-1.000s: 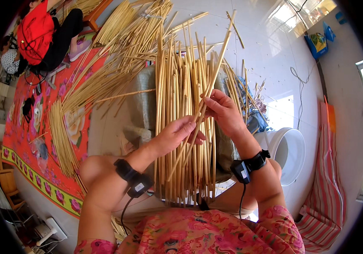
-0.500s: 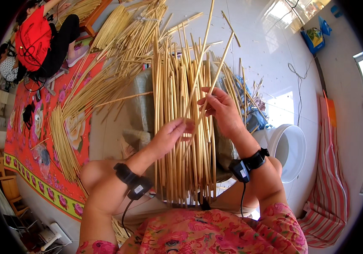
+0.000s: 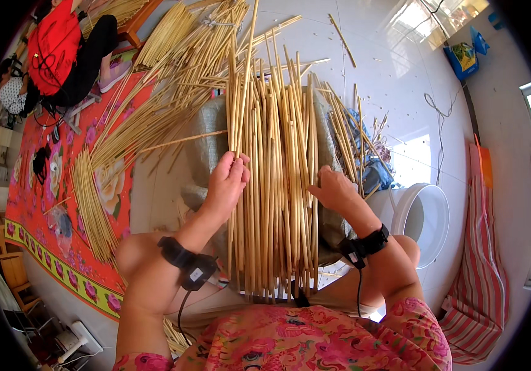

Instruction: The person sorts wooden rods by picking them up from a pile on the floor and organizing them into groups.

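Note:
A wide layer of straw-coloured sticks [image 3: 281, 204] lies lengthwise in front of me, across a grey-green woven sack [image 3: 207, 139]. At the layer's left edge, my left hand [image 3: 225, 185] is closed on a long stick [image 3: 249, 55] that reaches well past the far ends of the others. My right hand [image 3: 338, 193] rests at the right edge with its fingers curled in and its thumb near the outermost sticks. What its fingers hold, if anything, is hidden. Each wrist wears a black strapped device.
A larger heap of sticks [image 3: 172, 102] spreads at the far left, partly on a red floral mat [image 3: 36, 204]. A person in red [image 3: 54, 52] sits beyond it. On the right stand a white bucket [image 3: 423, 226] and a striped red cloth [image 3: 479, 272]. Loose sticks [image 3: 343, 40] lie on the tiles.
My left hand has moved left to the layer's edge, and the long stick has gone with it. My right hand has come down toward me and let go of the slanting stick it held.

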